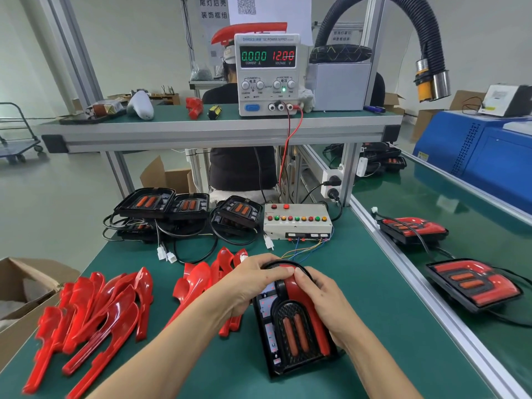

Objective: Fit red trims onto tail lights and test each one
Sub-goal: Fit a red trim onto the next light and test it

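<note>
The tail light (290, 332) lies on the desk (374, 298) at 6 o'clock, its red trim (299, 295) being pressed home: left hand (247, 286) and right hand (319, 300) grip its top. Next, I judge, comes plugging into the test box (296, 221) at 12 o'clock.

Bright, even overhead light; shadows soft and short. Glare streaks on the loose red trims (95, 309) near left, which are slightly motion-blurred. Power supply (267, 74) readout sharp. Wide-angle bending bows the bench frame (218, 133) and stretches edges; far background soft.
</note>
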Demonstrator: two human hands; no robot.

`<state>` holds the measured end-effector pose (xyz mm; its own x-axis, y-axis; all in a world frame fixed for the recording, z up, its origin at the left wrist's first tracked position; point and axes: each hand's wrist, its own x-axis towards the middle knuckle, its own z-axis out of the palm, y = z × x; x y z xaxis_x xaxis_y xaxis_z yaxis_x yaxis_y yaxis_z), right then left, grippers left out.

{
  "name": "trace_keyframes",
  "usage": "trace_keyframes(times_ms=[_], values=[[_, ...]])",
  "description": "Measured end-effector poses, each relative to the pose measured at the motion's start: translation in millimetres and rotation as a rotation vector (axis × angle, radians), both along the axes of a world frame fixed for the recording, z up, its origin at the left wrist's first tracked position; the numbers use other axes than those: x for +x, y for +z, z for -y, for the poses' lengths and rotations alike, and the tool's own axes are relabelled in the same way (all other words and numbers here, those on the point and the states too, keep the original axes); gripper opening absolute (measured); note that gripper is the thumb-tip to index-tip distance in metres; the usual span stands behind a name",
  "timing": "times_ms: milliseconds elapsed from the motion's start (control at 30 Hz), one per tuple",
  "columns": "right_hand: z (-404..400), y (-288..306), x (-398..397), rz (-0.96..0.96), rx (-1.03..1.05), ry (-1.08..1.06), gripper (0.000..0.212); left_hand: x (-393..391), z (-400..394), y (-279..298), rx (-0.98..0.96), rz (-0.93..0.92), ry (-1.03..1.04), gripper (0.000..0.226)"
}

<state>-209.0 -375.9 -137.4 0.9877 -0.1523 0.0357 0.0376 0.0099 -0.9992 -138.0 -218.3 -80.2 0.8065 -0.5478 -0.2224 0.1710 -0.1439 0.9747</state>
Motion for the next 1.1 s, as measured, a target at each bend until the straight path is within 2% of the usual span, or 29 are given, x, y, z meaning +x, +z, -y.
trace_keyframes(times_ms=[367,467,667,767,900,1100], values=[[-2.9,4.3,-0.8,-0.014,0.145,0.024,0.045,3.2,2.0,-3.1,-0.022,0.016,-0.016,0.028],[0.8,3.8,-1.5,-0.048,0.142,0.035,0.037,4.3,1.6,-3.7,-0.040,-0.051,0.003,0.028],[15.6,-5.5,-20.4,-0.067,0.109,0.149,0.040,5.5,-1.0,-7.4,-0.097,-0.155,0.039,0.023],[15.6,-8.9,-22.2,-0.047,0.100,0.126,0.048,5.7,-0.2,-8.6,-0.095,-0.132,0.022,0.027],[15.2,-10.9,-20.8,-0.028,0.144,0.111,0.049,6.6,0.0,-12.8,-0.079,-0.084,-0.011,0.049],[14.3,-11.0,-21.5,-0.092,0.300,0.127,0.039,4.2,8.2,-17.0,-0.062,0.000,0.092,0.033]])
